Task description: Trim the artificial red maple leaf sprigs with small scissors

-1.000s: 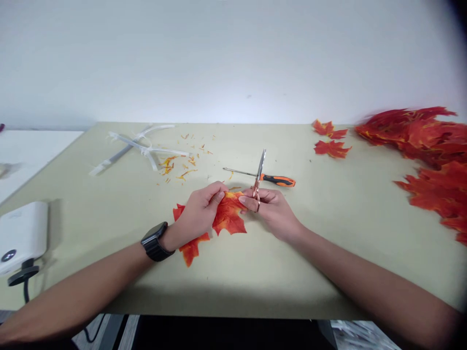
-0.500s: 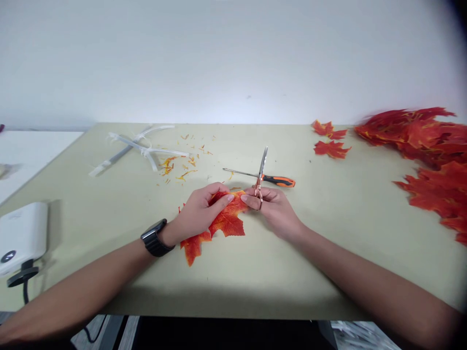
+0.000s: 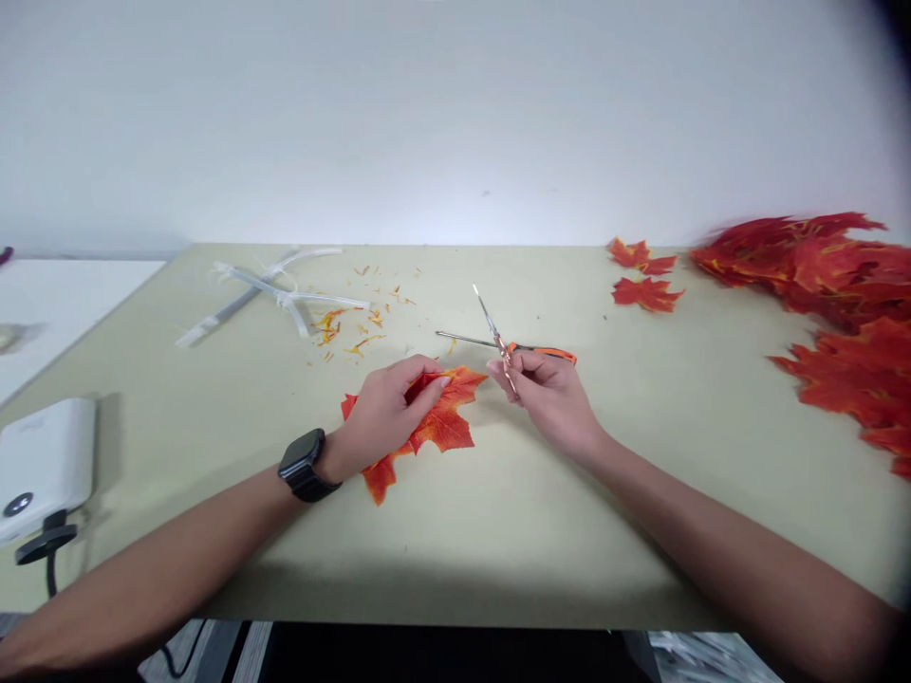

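Nearest me, below the front edge of the tan table, a pale, shiny heap shows at the right; whether a container holds it, I can't tell. A white device sits toward the table's left side, a dark cable dropping from its near end. The person wears a black watch on the left wrist.

Their left hand is over the table, clamped on a red-orange maple leaf, thumb on top. The leaf lies under that hand and out past its right side: one point aims right, toward the other hand, while a jagged lobe faces back to the person. More red leaf shows at the wrist side; I can't make out whether it's the same piece.

The right hand, just beside the leaf's right point, has thumb and fingers closed around copper-coloured scissors. Their blades point away from the person, the long axis leaning up to the left.

Just beyond, a screwdriver lies crosswise, tip left, its orange-and-black handle partly behind the right hand. Farther left are yellow-orange scraps and crossed translucent tubes. Far right, a few loose leaves lie near a big red leaf pile, before a pale wall.
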Available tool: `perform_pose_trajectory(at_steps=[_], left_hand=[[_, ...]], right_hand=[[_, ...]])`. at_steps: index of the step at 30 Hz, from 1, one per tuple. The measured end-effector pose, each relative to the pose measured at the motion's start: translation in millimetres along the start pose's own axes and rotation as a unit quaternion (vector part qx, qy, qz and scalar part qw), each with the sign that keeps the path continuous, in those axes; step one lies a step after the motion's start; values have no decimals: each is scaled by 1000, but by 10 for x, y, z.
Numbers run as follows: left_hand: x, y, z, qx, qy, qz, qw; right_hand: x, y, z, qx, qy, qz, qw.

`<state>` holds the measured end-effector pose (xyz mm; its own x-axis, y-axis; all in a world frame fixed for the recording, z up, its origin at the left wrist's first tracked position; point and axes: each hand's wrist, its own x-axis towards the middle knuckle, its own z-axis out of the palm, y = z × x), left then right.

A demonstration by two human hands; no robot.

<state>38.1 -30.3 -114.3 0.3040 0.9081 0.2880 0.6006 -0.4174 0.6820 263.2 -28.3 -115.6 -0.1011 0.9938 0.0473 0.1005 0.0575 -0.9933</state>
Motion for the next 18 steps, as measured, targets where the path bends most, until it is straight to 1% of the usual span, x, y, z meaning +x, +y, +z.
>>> perform_pose_trajectory(at_steps=[2, 4, 6, 9, 13, 18], left_hand=[[6, -37, 0, 44, 28, 25, 998], [10, -94, 3, 84, 56, 64, 993], [11, -159, 7, 114, 71, 109, 985], [12, -234, 6, 154, 84, 161, 971], [18, -264, -19, 204, 99, 193, 955], [17, -265, -65, 282, 103, 204, 932]], right_hand=[[-28, -9, 23, -17, -31, -6, 999], [-60, -12, 46, -58, -52, -18, 997], [-88, -5, 60, -117, -57, -38, 991], [-112, 11, 65, -214, -58, -67, 973], [-122, 1, 63, -315, -57, -82, 944], [-120, -24, 61, -370, -58, -86, 923]])
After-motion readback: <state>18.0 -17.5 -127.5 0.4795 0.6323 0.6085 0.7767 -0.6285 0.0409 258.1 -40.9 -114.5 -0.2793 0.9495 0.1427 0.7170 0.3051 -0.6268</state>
